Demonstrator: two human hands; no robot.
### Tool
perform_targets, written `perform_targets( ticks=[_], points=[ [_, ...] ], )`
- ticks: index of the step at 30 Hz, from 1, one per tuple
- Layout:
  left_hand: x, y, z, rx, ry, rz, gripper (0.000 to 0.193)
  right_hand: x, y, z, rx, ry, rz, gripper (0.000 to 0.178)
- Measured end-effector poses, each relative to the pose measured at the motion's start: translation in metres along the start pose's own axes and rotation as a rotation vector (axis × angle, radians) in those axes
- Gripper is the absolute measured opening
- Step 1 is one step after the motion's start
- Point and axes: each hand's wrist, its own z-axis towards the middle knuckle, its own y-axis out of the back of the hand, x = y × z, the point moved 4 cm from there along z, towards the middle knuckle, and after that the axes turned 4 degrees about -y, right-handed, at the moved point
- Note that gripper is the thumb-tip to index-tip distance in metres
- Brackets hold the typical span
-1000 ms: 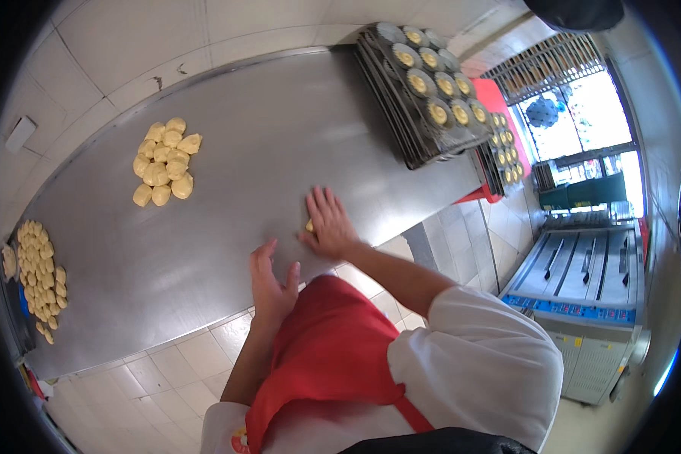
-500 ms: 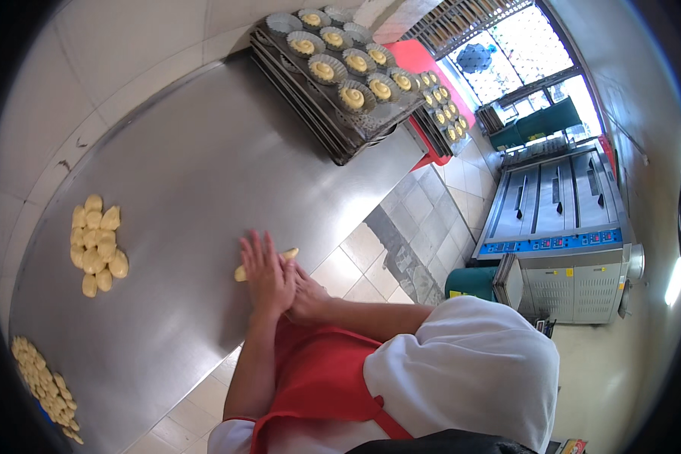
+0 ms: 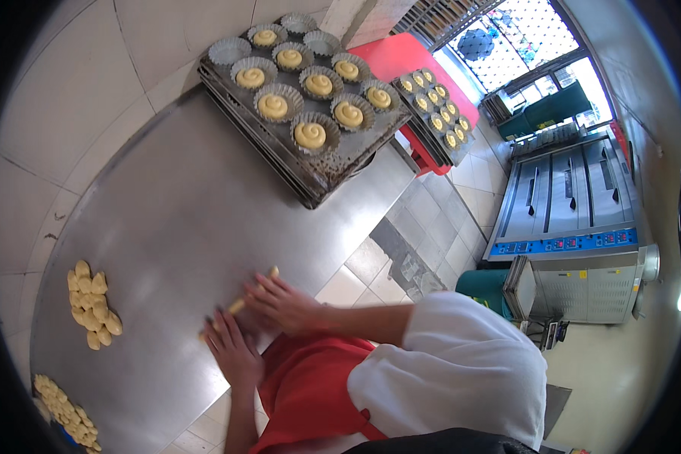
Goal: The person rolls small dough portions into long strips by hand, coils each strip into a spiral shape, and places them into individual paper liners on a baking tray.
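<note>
A thin rope of dough (image 3: 237, 306) lies slantwise on the steel table near its front edge. Over its near-left end rests my left hand (image 3: 234, 354), fingers stretched out and lying on the dough. Farther right, my right hand (image 3: 286, 304) lies flat across the other part, slightly blurred, with the dough's tip poking out past its fingers. A gap between the two hands shows the middle of the rope. Neither hand wraps around it.
Dough balls (image 3: 92, 306) sit at the table's left, with smaller dough pieces (image 3: 66, 412) at the lower left. Stacked baking trays (image 3: 299, 163) hold fluted tins, several with dough coils. Beyond are a red table (image 3: 401, 57), another filled tray (image 3: 436, 121) and a deck oven (image 3: 567, 193).
My hands, overlapped before, have moved apart along the dough, which is now longer and thinner. The view has shifted, so the tray stack appears closer.
</note>
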Motion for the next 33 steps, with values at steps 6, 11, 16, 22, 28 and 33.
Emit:
perform_targets(
  ticks=[6, 11, 16, 22, 28, 33],
  points=[
    [0.074, -0.003, 0.103, -0.189, 0.414, 0.146, 0.073, -0.048, 0.052, 0.107, -0.186, -0.232, 0.078, 0.076],
    [0.193, 0.03, 0.186, -0.306, 0.412, 0.348, 0.073, -0.088, 0.089, 0.216, -0.433, -0.241, 0.084, 0.079],
    [0.098, 0.006, 0.078, -0.023, 0.347, 0.044, 0.075, -0.052, 0.062, 0.103, -0.095, -0.172, 0.211, 0.075],
    [0.072, 0.024, -0.05, -0.11, 0.12, -0.159, 0.048, -0.038, 0.03, 0.003, -0.292, -0.284, -0.004, 0.05],
    [0.113, 0.021, -0.058, -0.131, 0.327, -0.527, 0.03, -0.023, 0.069, -0.024, 0.046, -0.12, 0.166, 0.015],
    [0.043, 0.025, -0.056, -0.25, 0.422, -1.787, 0.027, 0.128, 0.224, -0.047, -0.036, 0.211, 0.654, 0.019]
  ],
)
